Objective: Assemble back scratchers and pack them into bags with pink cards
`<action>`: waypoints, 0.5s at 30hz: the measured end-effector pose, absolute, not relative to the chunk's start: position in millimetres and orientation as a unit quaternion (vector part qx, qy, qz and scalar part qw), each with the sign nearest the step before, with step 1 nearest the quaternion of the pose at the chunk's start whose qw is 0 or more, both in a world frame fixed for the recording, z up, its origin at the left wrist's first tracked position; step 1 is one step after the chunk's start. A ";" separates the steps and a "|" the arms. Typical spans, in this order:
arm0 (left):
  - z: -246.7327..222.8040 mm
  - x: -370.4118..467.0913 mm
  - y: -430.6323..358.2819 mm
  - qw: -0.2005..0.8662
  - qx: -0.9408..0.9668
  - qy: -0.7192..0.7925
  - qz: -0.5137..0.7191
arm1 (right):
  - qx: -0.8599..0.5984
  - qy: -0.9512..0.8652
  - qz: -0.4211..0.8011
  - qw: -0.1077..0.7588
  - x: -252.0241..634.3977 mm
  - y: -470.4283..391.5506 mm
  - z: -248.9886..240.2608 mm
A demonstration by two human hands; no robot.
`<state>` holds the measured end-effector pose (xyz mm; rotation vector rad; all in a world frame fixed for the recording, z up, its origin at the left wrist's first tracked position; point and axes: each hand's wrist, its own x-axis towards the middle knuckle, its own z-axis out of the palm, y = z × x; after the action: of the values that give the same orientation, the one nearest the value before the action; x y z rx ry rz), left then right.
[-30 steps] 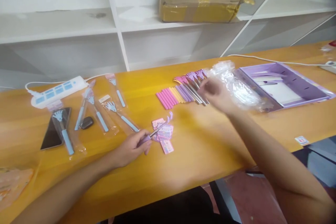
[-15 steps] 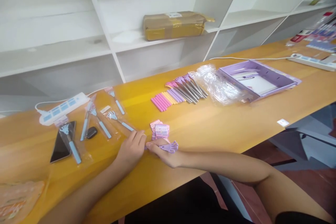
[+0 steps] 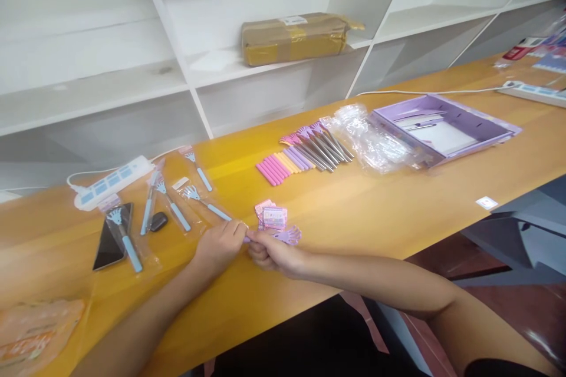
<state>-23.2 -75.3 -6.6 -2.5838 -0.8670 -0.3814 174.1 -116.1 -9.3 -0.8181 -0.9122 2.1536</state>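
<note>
A purple back scratcher (image 3: 289,236) is gripped by both hands over the front of the table. My left hand (image 3: 222,242) is closed round its purple handle end. Beside it, my right hand (image 3: 276,252) is closed nearer the hand-shaped head, which sticks out to the right. Most of the shaft is hidden by my fingers. Just behind lie small pink printed cards (image 3: 275,218). Several blue back scratchers (image 3: 174,206) in clear bags lie to the left. Farther back are pink, yellow and purple handle tubes (image 3: 285,166) and metal rods with hand-shaped heads (image 3: 325,147).
Clear plastic bags (image 3: 371,141) lie against an open purple box (image 3: 477,144). At left are a power strip (image 3: 115,181), a phone (image 3: 108,247) and a small black case (image 3: 158,221). A taped parcel (image 3: 296,41) sits on the white shelf.
The right hand has turned over the scratcher, so its curled fingers now show below. The purple head has shifted slightly up. My view has moved a little left.
</note>
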 end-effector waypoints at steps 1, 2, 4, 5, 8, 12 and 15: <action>-7.4 -25.1 -73.0 0.182 -0.924 -0.315 -0.119 | -0.313 -0.342 0.819 0.339 174.0 -116.5 -7.9; -8.3 -26.7 -70.8 0.168 -0.926 -0.324 -0.100 | -0.315 -0.334 0.816 0.352 173.5 -117.0 -7.0; -10.1 -28.6 -67.7 0.138 -0.927 -0.344 -0.061 | -0.319 -0.319 0.810 0.374 172.1 -118.2 -6.7; -10.7 -28.8 -66.6 0.124 -0.927 -0.351 -0.044 | -0.322 -0.315 0.807 0.383 171.4 -118.7 -7.3; -10.6 -27.5 -64.5 0.093 -0.927 -0.363 -0.006 | -0.327 -0.307 0.798 0.402 170.9 -120.0 -9.6; -5.9 -25.0 -63.6 0.075 -0.928 -0.365 0.017 | -0.323 -0.303 0.801 0.403 175.4 -122.0 -8.1; -1.0 -23.6 -64.4 0.078 -0.926 -0.369 0.026 | -0.322 -0.307 0.801 0.401 180.9 -124.2 -2.8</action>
<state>-23.6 -64.4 -1.0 -2.7716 -1.1053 0.0788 180.9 -124.2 -2.8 -0.8147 -0.7750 2.0245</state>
